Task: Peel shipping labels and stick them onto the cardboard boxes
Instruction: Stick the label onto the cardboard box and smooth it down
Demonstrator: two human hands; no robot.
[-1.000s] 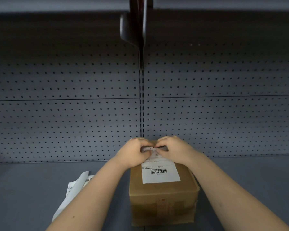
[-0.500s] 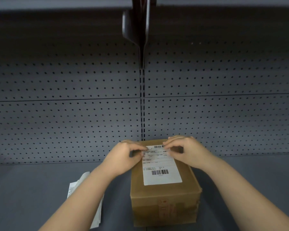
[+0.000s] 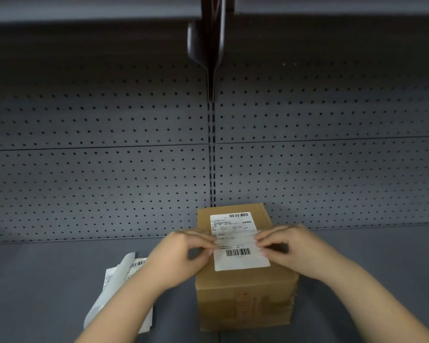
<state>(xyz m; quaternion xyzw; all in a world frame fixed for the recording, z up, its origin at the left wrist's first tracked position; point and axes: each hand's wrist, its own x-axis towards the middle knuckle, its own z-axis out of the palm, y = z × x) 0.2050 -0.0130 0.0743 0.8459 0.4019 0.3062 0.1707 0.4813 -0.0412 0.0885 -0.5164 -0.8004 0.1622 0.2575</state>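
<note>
Label down on the box, your hands pressing its edges.

The shipping label (image 3: 238, 240) lies flat on top of the cardboard box (image 3: 245, 288), which stands on the grey shelf (image 3: 47, 280) just in front of the pegboard back wall (image 3: 97, 181). Your left hand (image 3: 181, 253) and right hand (image 3: 290, 246) are loosely curled, fingertips pressing the label's left and right edges about midway down; neither grips anything. This box looks nearly done, judging by the flat far end; the near end may need smoothing. To your left, a loose pile of papers (image 3: 119, 283) suggests more labels remain, though no other box is in view.
</note>
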